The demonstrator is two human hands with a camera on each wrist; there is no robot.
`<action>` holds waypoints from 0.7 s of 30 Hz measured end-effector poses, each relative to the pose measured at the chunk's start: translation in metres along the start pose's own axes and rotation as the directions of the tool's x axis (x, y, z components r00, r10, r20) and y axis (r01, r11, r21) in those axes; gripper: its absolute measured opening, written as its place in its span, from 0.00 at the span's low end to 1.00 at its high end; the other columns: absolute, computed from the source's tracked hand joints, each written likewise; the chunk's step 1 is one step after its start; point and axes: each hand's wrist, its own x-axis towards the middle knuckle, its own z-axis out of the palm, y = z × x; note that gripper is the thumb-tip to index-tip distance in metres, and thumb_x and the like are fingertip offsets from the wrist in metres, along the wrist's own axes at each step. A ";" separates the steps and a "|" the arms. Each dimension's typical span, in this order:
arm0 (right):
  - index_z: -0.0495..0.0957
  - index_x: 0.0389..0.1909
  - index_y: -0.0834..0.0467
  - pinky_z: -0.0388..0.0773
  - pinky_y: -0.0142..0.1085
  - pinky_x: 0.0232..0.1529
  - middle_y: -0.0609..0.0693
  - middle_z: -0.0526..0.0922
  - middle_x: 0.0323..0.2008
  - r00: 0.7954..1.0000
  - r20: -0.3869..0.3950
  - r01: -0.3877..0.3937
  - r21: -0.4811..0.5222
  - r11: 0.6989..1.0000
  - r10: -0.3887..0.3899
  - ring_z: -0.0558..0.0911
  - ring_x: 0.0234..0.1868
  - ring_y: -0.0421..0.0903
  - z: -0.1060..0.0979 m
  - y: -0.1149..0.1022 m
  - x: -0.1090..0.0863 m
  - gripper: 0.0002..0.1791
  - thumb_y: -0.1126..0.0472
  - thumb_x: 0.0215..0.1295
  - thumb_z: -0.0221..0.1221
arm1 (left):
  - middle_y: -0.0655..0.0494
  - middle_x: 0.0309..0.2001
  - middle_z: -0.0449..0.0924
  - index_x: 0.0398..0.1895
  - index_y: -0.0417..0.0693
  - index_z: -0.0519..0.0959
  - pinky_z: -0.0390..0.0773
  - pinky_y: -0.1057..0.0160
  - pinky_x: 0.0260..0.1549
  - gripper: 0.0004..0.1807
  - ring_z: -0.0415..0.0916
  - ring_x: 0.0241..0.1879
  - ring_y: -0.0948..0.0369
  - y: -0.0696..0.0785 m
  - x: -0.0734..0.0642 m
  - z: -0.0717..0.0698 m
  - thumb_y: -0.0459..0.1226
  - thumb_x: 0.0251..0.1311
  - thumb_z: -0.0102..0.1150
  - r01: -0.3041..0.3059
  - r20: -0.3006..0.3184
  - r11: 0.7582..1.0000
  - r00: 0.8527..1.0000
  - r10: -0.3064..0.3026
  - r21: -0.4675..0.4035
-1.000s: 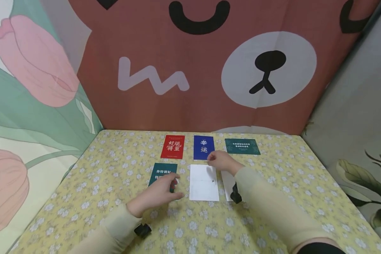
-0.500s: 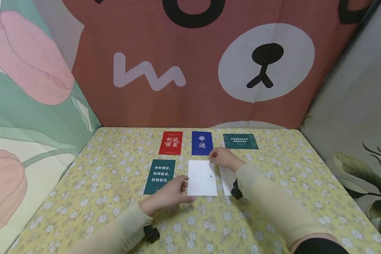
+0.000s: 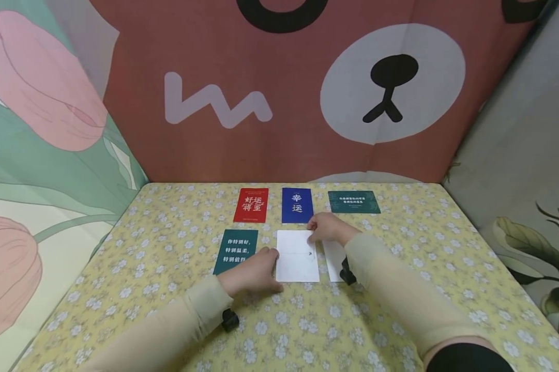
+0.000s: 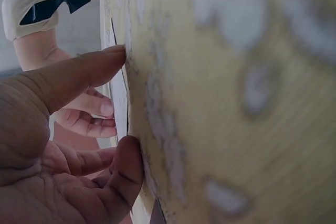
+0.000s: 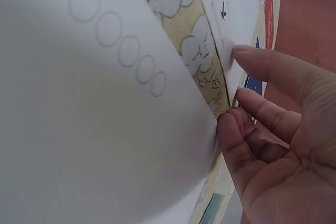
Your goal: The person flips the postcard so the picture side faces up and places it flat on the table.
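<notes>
A white card [image 3: 298, 261] lies face-blank on the table between both hands, with a faint line and a small dark mark. My left hand [image 3: 255, 271] is at its left edge, thumb by the near corner and fingertips farther up that edge. In the left wrist view the thumb [image 4: 79, 74] and bent fingers stand apart along the edge. My right hand [image 3: 331, 228] is at the far right corner; its thumb [image 5: 257, 59] touches the card while its other fingers bend down at the edge. A second white card [image 5: 105, 145], printed with circles, lies partly under the right wrist.
Behind stand a red card [image 3: 251, 205], a blue card [image 3: 298, 205] and a green card [image 3: 353, 202] in a row. Another green card [image 3: 232, 250] lies left, partly covered by the left hand. A floral cloth covers the table [image 3: 167, 320]; a bear-print backdrop [image 3: 284, 150] rises behind.
My left hand has moved right, from over the near green card to the white card's left edge. My right hand has settled lower at its far right corner. The cards have stayed put.
</notes>
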 end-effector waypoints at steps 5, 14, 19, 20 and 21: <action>0.83 0.48 0.61 0.78 0.42 0.49 0.52 0.82 0.43 1.000 0.022 -0.020 -0.044 0.999 0.021 0.77 0.42 0.48 0.000 -0.004 0.002 0.17 0.61 0.61 0.74 | 0.50 0.45 0.75 0.61 0.33 0.74 0.80 0.56 0.46 0.34 0.73 0.41 0.58 -0.001 0.002 -0.002 0.40 0.56 0.78 0.006 -0.006 1.000 1.000 -0.006 0.004; 0.82 0.48 0.62 0.78 0.42 0.48 0.53 0.80 0.44 0.999 0.034 -0.022 -0.086 0.996 0.025 0.76 0.42 0.49 -0.001 -0.009 0.001 0.17 0.61 0.62 0.73 | 0.54 0.40 0.74 0.51 0.37 0.79 0.79 0.60 0.40 0.23 0.72 0.36 0.59 0.001 0.002 -0.003 0.39 0.58 0.76 -0.030 -0.005 0.998 1.000 0.030 0.056; 0.82 0.47 0.62 0.78 0.42 0.49 0.54 0.77 0.45 0.998 0.050 -0.029 -0.112 0.993 0.035 0.76 0.44 0.50 -0.002 -0.011 -0.001 0.17 0.60 0.61 0.74 | 0.56 0.35 0.74 0.37 0.43 0.82 0.77 0.64 0.34 0.11 0.72 0.31 0.62 0.005 -0.002 -0.004 0.41 0.63 0.72 -0.070 0.008 0.979 0.998 0.070 0.191; 0.82 0.46 0.62 0.78 0.42 0.49 0.54 0.77 0.45 0.998 0.053 -0.033 -0.118 0.992 0.039 0.76 0.44 0.50 -0.002 -0.012 0.000 0.17 0.60 0.61 0.74 | 0.56 0.35 0.75 0.36 0.43 0.83 0.77 0.65 0.34 0.11 0.72 0.30 0.63 0.006 -0.003 -0.004 0.42 0.64 0.71 -0.085 0.011 0.969 0.996 0.085 0.234; 0.82 0.46 0.62 0.78 0.42 0.49 0.54 0.77 0.44 0.997 0.057 -0.036 -0.129 0.991 0.043 0.75 0.44 0.50 -0.002 -0.012 0.000 0.17 0.59 0.61 0.74 | 0.56 0.35 0.76 0.36 0.43 0.84 0.78 0.65 0.33 0.11 0.72 0.29 0.64 0.008 -0.004 -0.004 0.42 0.65 0.70 -0.106 0.014 0.954 0.994 0.106 0.282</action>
